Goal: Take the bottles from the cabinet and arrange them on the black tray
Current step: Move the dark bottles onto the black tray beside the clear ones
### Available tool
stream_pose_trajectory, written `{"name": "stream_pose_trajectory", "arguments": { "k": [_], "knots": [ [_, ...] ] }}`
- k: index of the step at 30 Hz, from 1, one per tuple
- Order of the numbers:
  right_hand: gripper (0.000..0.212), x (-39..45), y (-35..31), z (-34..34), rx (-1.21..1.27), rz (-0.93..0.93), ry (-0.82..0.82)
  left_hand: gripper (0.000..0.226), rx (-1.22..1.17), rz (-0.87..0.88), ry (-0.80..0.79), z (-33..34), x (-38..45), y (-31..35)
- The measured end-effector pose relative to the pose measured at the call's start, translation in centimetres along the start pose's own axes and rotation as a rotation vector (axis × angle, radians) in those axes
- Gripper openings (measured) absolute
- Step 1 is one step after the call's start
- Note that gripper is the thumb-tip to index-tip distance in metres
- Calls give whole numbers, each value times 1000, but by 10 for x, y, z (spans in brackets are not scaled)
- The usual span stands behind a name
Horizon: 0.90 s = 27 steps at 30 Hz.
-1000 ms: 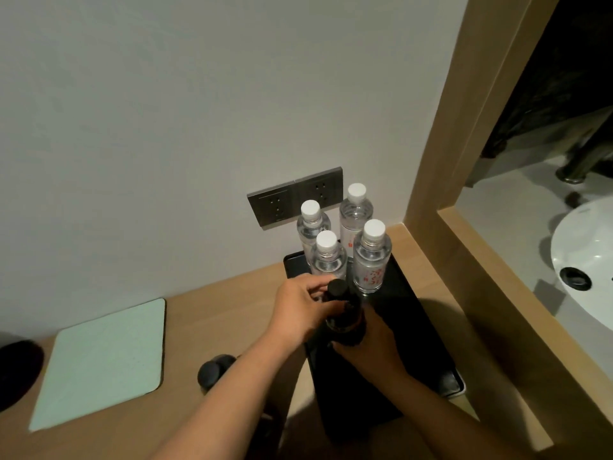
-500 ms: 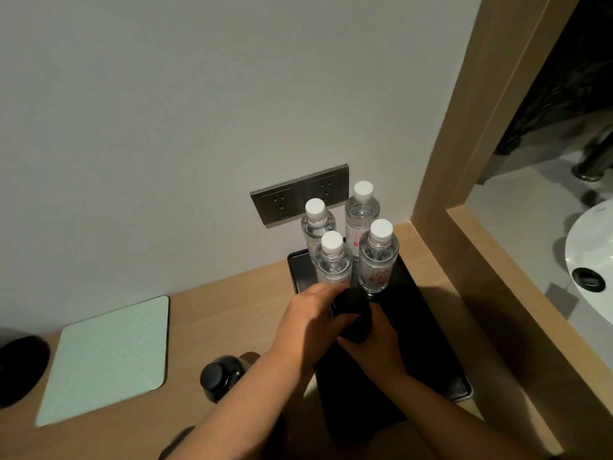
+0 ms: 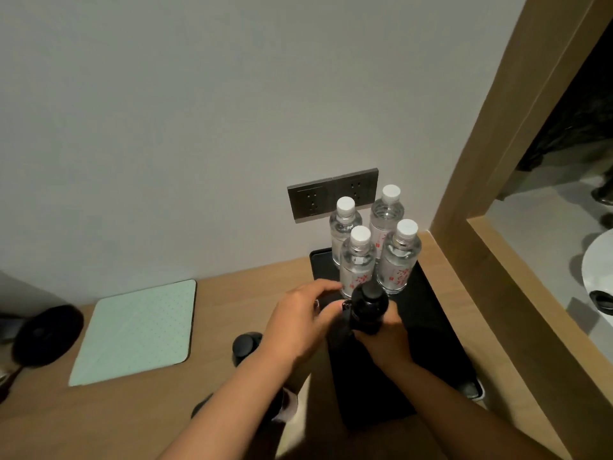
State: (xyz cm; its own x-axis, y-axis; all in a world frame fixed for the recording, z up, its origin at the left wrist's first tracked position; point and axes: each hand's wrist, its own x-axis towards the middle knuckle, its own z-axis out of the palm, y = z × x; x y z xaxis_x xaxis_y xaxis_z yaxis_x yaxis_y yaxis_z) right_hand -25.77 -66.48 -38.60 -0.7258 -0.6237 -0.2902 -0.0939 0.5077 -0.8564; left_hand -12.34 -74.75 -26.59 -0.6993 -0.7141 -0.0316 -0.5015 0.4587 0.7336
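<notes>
Dark glass bottle with a black cap stands just below the middle of the frame, over the black rectangular tray, directly in front of four clear plastic water bottles with white caps grouped upright at the tray's far end. Right hand is wrapped around the dark bottle from below and behind, fingers curled on its body. Left hand meets the bottle's left side with thumb and fingertips at its shoulder, the index finger stretched toward the nearest clear bottle. Tray lies on the light wooden table. Left of the hands sits a small black round-topped object, then a pale green dotted mat, and a dark grey double wall socket behind the bottles
</notes>
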Motion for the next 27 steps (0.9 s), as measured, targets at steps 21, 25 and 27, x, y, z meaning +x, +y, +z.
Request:
{"name": "stream_pose_trajectory", "arguments": {
  "k": [21,25,27],
  "knots": [
    [58,-117,-30,19,-47,159,-307,25,-160,-444,655,-26,-174,-41],
    [50,-136,-40,21,-22,116,-283,40,-139,-462,499,-22,-179,-65],
    [48,-147,-41,24,-10,116,-256,48,-156,-450,411,-19,-178,-77]
  ]
}}
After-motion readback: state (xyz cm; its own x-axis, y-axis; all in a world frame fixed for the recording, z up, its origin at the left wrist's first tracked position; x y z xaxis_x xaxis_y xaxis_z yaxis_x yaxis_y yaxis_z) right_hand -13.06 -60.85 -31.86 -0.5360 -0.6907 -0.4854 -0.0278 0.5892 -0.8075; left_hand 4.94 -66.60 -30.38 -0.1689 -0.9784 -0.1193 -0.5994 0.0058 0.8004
